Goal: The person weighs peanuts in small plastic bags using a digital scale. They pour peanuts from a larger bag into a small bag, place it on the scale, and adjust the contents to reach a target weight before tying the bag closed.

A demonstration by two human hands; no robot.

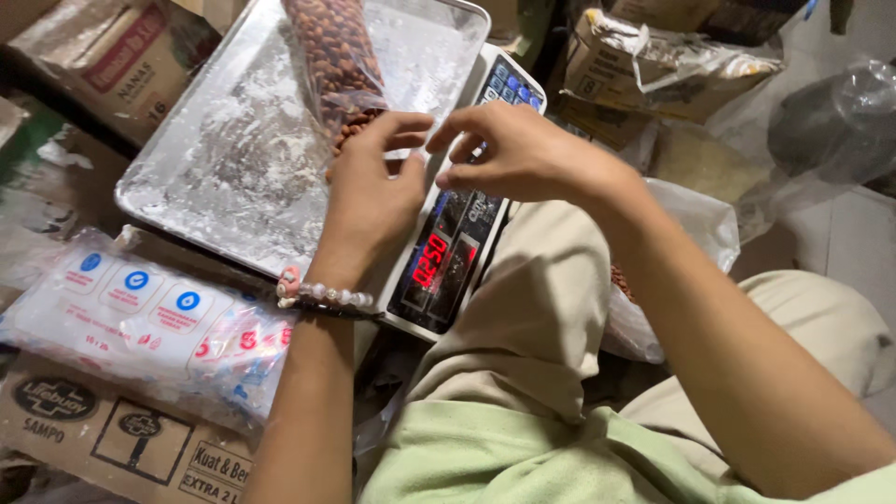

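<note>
A clear plastic bag of brown peanuts (338,58) lies on the dusty metal pan (233,159) of a digital scale (457,261), whose red display is lit. My left hand (369,191) grips the bag's near end, thumb and fingers pinched on the plastic. My right hand (518,154) hovers just to the right, fingers curled and pinched close to the same bag end; whether it holds plastic is unclear. A bead bracelet (327,296) circles my left wrist.
A pack of clear plastic bags (140,317) lies at the lower left on cardboard boxes (112,434). More cartons (653,61) and a large plastic sack (691,224) sit to the right. My bent knee in beige trousers (532,308) is beside the scale.
</note>
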